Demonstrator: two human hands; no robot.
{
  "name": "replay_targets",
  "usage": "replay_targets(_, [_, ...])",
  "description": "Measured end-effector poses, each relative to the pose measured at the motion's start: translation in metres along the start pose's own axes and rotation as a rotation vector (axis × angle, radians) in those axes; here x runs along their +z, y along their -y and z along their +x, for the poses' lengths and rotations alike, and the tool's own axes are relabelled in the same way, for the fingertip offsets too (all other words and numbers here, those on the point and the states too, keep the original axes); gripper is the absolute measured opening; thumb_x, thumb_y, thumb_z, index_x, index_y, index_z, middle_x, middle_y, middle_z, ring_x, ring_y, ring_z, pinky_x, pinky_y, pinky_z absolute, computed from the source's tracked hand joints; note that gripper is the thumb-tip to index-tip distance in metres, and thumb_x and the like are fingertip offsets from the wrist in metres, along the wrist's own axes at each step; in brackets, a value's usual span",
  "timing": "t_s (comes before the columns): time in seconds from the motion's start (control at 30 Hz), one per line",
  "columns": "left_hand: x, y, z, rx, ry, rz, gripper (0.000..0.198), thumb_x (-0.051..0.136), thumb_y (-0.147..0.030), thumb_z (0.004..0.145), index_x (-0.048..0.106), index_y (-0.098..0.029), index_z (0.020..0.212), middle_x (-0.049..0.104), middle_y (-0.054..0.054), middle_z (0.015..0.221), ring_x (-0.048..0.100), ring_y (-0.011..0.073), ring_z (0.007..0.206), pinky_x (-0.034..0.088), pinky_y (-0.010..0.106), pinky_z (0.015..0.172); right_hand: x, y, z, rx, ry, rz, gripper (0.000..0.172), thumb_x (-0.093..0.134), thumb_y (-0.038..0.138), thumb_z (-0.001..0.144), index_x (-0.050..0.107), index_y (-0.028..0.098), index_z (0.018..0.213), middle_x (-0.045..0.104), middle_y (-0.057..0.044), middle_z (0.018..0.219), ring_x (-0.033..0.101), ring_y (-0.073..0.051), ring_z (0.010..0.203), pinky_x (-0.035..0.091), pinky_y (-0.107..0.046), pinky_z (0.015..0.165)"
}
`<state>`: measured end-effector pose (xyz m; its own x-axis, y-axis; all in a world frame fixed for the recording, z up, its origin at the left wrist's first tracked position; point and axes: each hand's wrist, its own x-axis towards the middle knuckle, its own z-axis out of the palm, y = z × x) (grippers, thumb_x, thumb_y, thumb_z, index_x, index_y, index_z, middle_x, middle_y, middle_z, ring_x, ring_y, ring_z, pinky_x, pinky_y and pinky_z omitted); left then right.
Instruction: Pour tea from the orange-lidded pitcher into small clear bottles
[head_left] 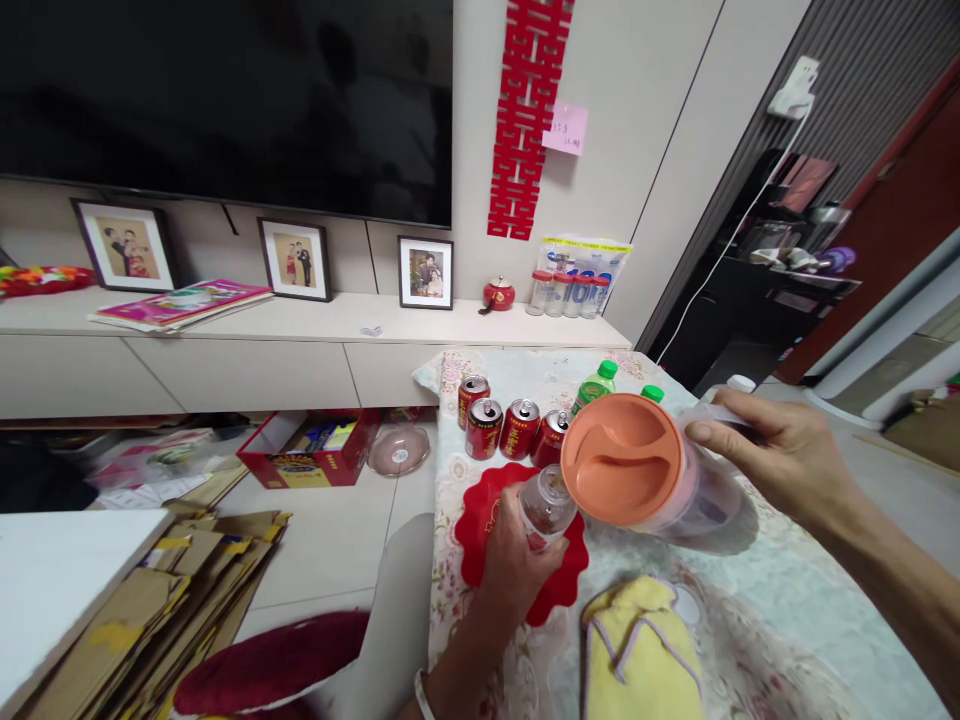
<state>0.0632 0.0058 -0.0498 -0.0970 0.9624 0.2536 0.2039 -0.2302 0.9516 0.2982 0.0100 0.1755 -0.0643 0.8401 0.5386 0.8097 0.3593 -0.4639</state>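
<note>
My left hand (pixel 511 560) is wrapped round a small clear bottle (pixel 549 502) with an open mouth and a printed label, above a red scalloped mat (pixel 487 500). By its handle, my right hand (pixel 784 445) grips a clear pitcher (pixel 705 500) with an orange lid (pixel 622 460). The pitcher is tilted to the left, its lid edge close to the bottle's mouth. Whether liquid flows between them I cannot tell. Behind the bottle stand several red drink cans (pixel 520 428). Past the lid is a green-capped bottle (pixel 596 385), partly hidden. A yellow cloth (pixel 641 650) lies nearer me.
The table wears a floral cloth (pixel 817 600). Against the wall, a long cabinet (pixel 337 325) holds framed photos, a red pot (pixel 499 293) and red-lidded jars (pixel 555 295). Flattened cardboard (pixel 150 610) and a red box (pixel 315 455) are on the left.
</note>
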Motion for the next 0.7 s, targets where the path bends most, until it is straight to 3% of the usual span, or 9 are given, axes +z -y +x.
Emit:
replay_targets(0.5, [0.0007, 0.0010, -0.0002, 0.012, -0.009, -0.001, 0.062, 0.076, -0.027, 0.059, 0.059, -0.023, 0.118, 0.076, 0.011, 0.111, 0.076, 0.0358, 0.103, 0.064, 0.053, 0.092, -0.0003, -0.0011, 0.0000, 0.016, 0.026, -0.003, 0.061, 0.069, 0.074, 0.081, 0.052, 0.020, 0.058, 0.036, 0.004, 0.054, 0.034, -0.011, 0.052, 0.028, -0.026, 0.047])
replay_targets(0.7, [0.0028, 0.0019, -0.0003, 0.007, -0.016, 0.041, 0.063, 0.075, -0.024, 0.058, 0.060, -0.022, 0.119, 0.076, 0.011, 0.112, 0.076, 0.0342, 0.102, 0.065, 0.048, 0.088, 0.0000, -0.0032, -0.0012, 0.008, 0.021, -0.008, 0.061, 0.069, 0.074, 0.081, 0.054, 0.020, 0.058, 0.037, 0.003, 0.055, 0.034, -0.011, 0.052, 0.029, -0.026, 0.047])
